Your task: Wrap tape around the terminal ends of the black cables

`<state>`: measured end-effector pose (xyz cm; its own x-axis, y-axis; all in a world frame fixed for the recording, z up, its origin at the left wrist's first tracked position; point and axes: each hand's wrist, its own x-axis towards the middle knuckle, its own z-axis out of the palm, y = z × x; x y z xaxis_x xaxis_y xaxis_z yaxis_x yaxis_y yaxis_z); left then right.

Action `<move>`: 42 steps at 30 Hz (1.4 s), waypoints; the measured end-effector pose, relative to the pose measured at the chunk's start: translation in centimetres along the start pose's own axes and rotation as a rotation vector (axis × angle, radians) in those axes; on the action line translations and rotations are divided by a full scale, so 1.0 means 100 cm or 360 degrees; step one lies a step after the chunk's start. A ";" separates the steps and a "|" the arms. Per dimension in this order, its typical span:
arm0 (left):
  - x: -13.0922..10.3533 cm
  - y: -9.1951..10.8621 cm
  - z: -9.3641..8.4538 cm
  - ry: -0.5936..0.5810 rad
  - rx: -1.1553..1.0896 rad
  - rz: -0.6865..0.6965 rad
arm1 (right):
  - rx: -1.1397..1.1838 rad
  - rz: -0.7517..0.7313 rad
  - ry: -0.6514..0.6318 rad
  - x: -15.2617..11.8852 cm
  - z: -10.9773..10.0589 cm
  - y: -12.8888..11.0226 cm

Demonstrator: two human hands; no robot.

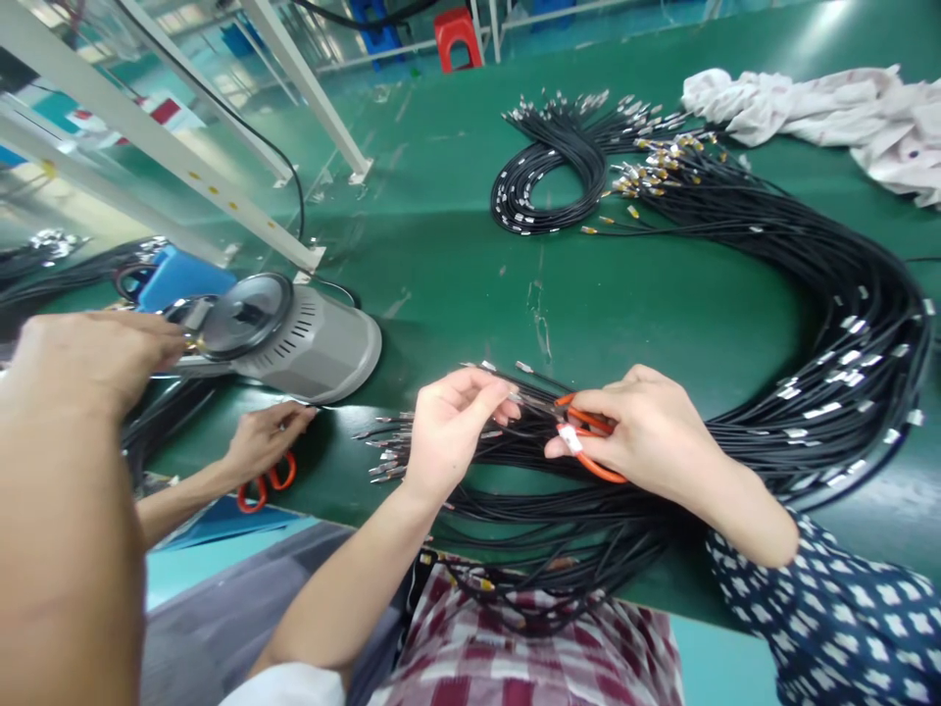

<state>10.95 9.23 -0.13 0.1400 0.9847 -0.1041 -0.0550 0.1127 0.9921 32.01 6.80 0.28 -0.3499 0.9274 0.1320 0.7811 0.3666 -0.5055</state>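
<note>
At the middle of the table, my left hand [460, 422] pinches the end of a thin black cable. My right hand [647, 441] is closed on orange-handled scissors [597, 469], whose blades point left and meet the cable end by my left fingertips. Under both hands lies a bundle of black cables [765, 441] with white labels; it curves round on the right to yellow-tipped ends [662, 167] further back. Loose silver-tipped ends [389, 456] spread out just left of my left wrist.
A smaller coiled cable bundle [548, 186] lies at the back, near a crumpled cloth [816, 113]. On the left stand a grey machine [309, 338] and white metal posts [309, 88]. Another person's hands [261, 441] work beside it, near orange-handled scissors [252, 493].
</note>
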 end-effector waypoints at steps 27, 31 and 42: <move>-0.007 0.000 -0.001 0.0015 -0.0019 0.0068 | 0.0005 -0.0047 0.0036 -0.003 0.000 -0.005; -0.009 -0.001 -0.001 0.0018 -0.0039 0.0059 | 0.0052 -0.0060 -0.0036 -0.002 0.005 -0.002; -0.009 0.001 0.000 0.0020 -0.0077 0.0049 | 0.0110 -0.0094 -0.0048 -0.002 -0.001 -0.003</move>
<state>10.77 8.35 0.10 0.1248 0.9894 -0.0746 -0.1071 0.0882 0.9903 31.91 6.51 0.51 -0.4105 0.9014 0.1378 0.7215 0.4135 -0.5555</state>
